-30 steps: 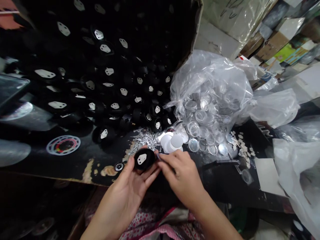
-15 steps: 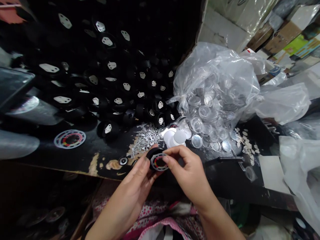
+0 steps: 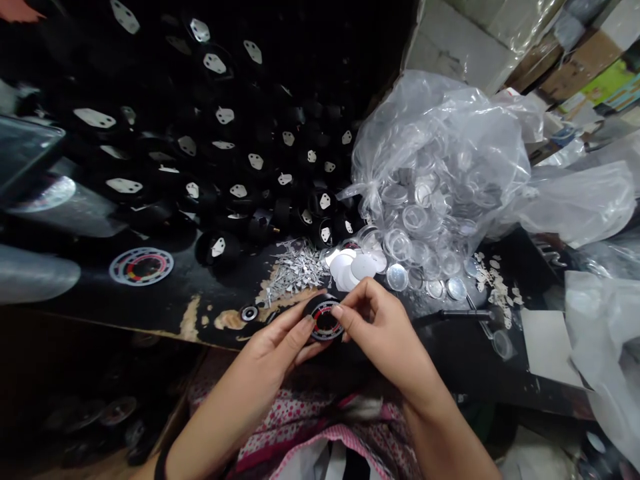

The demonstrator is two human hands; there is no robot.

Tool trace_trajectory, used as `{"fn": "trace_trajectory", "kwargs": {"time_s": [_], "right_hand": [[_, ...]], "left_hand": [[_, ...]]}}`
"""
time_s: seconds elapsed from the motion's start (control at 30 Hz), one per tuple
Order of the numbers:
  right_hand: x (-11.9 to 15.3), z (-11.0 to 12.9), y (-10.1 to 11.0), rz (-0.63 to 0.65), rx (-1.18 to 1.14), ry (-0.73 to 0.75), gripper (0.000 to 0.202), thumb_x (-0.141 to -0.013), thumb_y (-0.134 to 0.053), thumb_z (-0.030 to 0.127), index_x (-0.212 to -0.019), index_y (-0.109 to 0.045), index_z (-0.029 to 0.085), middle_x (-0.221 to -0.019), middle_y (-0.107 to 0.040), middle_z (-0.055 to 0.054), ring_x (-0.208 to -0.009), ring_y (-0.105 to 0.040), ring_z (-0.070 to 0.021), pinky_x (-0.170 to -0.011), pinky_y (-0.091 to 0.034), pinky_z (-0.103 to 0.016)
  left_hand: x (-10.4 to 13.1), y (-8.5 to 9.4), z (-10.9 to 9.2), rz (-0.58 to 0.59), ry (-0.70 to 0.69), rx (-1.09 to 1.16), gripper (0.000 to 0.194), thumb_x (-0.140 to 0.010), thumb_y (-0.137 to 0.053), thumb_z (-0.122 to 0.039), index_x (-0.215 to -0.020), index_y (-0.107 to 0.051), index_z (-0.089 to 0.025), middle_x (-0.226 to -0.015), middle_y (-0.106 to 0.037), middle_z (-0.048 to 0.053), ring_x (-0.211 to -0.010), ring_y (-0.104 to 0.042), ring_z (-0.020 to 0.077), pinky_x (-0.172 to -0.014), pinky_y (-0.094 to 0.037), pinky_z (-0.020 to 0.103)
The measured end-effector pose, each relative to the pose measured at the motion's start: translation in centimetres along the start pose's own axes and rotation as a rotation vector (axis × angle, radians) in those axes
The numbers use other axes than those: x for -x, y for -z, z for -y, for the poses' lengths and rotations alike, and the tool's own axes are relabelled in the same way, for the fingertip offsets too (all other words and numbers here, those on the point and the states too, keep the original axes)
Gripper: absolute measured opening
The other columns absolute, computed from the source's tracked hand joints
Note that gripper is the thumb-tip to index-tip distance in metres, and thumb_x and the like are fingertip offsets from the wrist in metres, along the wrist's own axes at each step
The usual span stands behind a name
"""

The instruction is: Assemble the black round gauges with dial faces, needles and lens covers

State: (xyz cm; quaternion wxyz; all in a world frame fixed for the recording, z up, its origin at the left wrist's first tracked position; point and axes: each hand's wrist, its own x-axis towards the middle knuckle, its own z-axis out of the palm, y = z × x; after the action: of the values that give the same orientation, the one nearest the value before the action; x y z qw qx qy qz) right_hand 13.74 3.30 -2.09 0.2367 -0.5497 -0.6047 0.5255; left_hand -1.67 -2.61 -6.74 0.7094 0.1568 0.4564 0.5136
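A round black gauge [image 3: 325, 325] with a red and white printed dial is held over the table's front edge. My left hand [image 3: 285, 337] wraps round its left side, with the thumb on the dial's rim. On the right, the thumb and fingers of my right hand [image 3: 373, 317] pinch the gauge's upper right edge. Just beyond my hands lie a stack of pale round discs [image 3: 363, 268] and a heap of small grey pointers [image 3: 295, 270]. A small black and white ring [image 3: 249, 313] is on the table left of my left hand.
Many black round housings with metal plates [image 3: 218, 247] fill the back left. A loose printed dial [image 3: 141, 267] lies at left. Clear plastic bags [image 3: 440, 140] hold transparent covers at back right. A black-handled tool [image 3: 463, 315] and a white card [image 3: 550, 347] are at right.
The gauge has turned so its dial faces up more squarely. My left thumb has moved onto the dial's rim. The camera view has shifted slightly.
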Motion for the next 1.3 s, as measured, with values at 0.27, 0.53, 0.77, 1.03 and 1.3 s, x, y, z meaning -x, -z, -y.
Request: {"fn": "trace_trajectory", "kwargs": {"time_s": [0.27, 0.53, 0.77, 1.03, 1.3], "right_hand": [[-0.5, 0.2, 0.5, 0.068, 0.047, 0.001, 0.017, -0.088, -0.063, 0.031, -0.079, -0.053, 0.022, -0.073, -0.061, 0.004, -0.062, -0.058, -0.0115, -0.057, -0.044, -0.025], [0.8, -0.6, -0.5, 0.017, 0.150, 0.053, 0.011, -0.086, -0.067, 0.026, -0.093, -0.059, 0.023, -0.082, -0.063, 0.003, -0.074, -0.060, -0.0130, -0.065, -0.046, -0.025], [-2.4, -0.2, -0.7, -0.014, 0.726, 0.220, 0.016, -0.097, -0.053, 0.020, -0.092, -0.068, 0.017, -0.093, -0.073, -0.009, -0.092, -0.066, -0.0250, -0.084, -0.045, -0.040], [-4.2, 0.0, -2.7, -0.102, 1.061, 0.214, 0.020, -0.097, -0.050, 0.023, -0.099, -0.066, 0.012, -0.094, -0.071, -0.014, -0.091, -0.066, -0.0321, -0.080, -0.042, -0.047], [-4.5, -0.2, -2.8, -0.126, 1.006, 0.175, 0.019, -0.096, -0.051, 0.023, -0.099, -0.066, 0.013, -0.098, -0.071, -0.014, -0.094, -0.065, -0.0315, -0.081, -0.042, -0.045]], "left_hand": [[-0.2, 0.1, 0.2, -0.037, 0.002, -0.016, 0.036, -0.081, -0.079, -0.044, -0.114, -0.078, -0.030, -0.136, -0.069, 0.007, -0.121, -0.066, 0.0329, -0.089, -0.062, 0.034], [0.1, 1.2, 0.5, -0.107, -0.117, -0.265, 0.038, -0.070, -0.086, -0.045, -0.104, -0.081, -0.029, -0.117, -0.077, 0.008, -0.112, -0.070, 0.0346, -0.096, -0.058, 0.040], [0.4, 2.2, -0.2, -0.242, -0.101, -0.036, 0.038, -0.079, -0.080, -0.040, -0.114, -0.075, -0.026, -0.119, -0.076, 0.007, -0.113, -0.070, 0.0299, -0.101, -0.056, 0.038], [-1.0, -0.2, -2.3, -0.152, -0.145, 0.182, 0.019, -0.092, -0.067, -0.029, -0.109, -0.074, -0.024, -0.124, -0.074, 0.005, -0.124, -0.063, 0.0254, -0.108, -0.051, 0.035], [-0.3, 0.7, -0.7, -0.196, -0.139, 0.208, 0.023, -0.089, -0.071, -0.030, -0.111, -0.073, -0.024, -0.121, -0.076, 0.006, -0.121, -0.066, 0.0263, -0.101, -0.056, 0.034]]}}
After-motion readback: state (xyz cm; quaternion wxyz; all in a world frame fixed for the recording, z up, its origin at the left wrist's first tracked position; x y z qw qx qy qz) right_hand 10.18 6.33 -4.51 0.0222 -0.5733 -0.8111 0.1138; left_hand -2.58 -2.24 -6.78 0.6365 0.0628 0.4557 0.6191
